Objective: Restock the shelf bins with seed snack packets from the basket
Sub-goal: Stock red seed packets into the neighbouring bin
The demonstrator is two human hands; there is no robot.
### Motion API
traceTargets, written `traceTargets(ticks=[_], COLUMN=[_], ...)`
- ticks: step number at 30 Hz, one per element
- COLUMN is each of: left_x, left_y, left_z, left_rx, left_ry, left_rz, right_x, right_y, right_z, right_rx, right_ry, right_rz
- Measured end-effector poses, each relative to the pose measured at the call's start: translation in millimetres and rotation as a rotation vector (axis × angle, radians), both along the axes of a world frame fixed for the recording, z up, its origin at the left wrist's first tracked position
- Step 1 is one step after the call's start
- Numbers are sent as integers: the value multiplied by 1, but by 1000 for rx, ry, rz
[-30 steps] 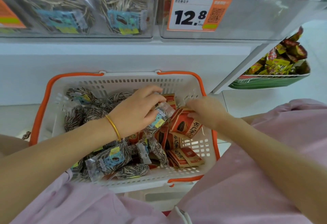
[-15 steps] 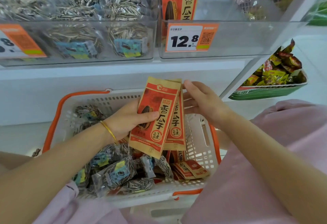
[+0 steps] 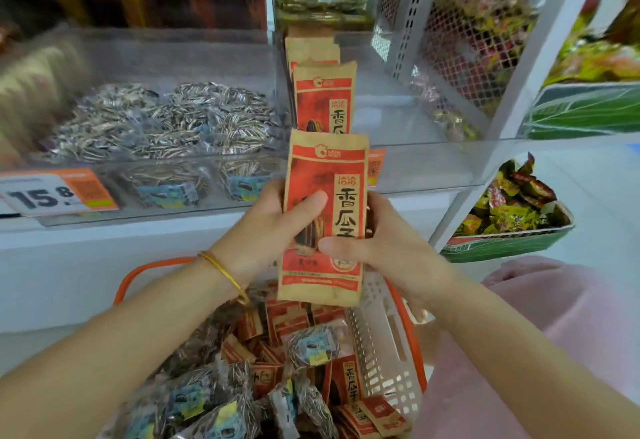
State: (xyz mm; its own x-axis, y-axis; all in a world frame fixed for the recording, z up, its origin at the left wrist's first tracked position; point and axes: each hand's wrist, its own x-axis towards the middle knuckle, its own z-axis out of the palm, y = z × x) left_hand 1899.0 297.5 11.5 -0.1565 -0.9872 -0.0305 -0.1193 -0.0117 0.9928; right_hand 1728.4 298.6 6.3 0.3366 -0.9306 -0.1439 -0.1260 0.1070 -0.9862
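Both hands have risen higher above the orange-rimmed basket (image 3: pixel 384 341) than half a second ago, and the fanned red-and-kraft seed packets (image 3: pixel 325 217) are now squared into one upright stack. The left hand (image 3: pixel 266 230) grips the stack's left edge, thumb across the front. The right hand (image 3: pixel 388 248) grips the lower right, thumb on the front and fingers behind. The stack hangs above the basket's far rim, just short of the clear shelf bin (image 3: pixel 415 165) above and behind the basket, where a few matching packets (image 3: pixel 323 99) already stand. Restocking looks early to midway. That bin has much room, this stack is not yet in, and the basket holds many more red packets and clear striped-seed packets (image 3: pixel 207 400).
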Motion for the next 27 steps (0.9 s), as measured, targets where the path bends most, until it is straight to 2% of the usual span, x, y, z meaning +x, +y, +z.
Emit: traceTargets(ticks=[3,7,9,17,20,23,27], left_x=[-1,-1,1,-1,-3,-4,-3], left_y=[-21,-58,-77,-98,-97,-97,-103], left_z=[36,74,79,71,69,69,64], left_rx=[-124,-426,-507,-669,-702,-678,-677], left_ry=[-23,-253,-351,-575,-571,-597,-755], left_rz=[123,281,304,262,250,273,247], right_x=[-14,-16,-13,2,6,6,-3], right_y=[-30,-79,-100,-135,-139,-142,-140], right_z=[39,84,95,57,55,59,67], right_rx=[-99,-315,-399,-352,-403,-355,-316], right_ry=[-83,-129,-106,132,385,592,575], right_rz=[-13,-122,-130,-35,4,135,-15])
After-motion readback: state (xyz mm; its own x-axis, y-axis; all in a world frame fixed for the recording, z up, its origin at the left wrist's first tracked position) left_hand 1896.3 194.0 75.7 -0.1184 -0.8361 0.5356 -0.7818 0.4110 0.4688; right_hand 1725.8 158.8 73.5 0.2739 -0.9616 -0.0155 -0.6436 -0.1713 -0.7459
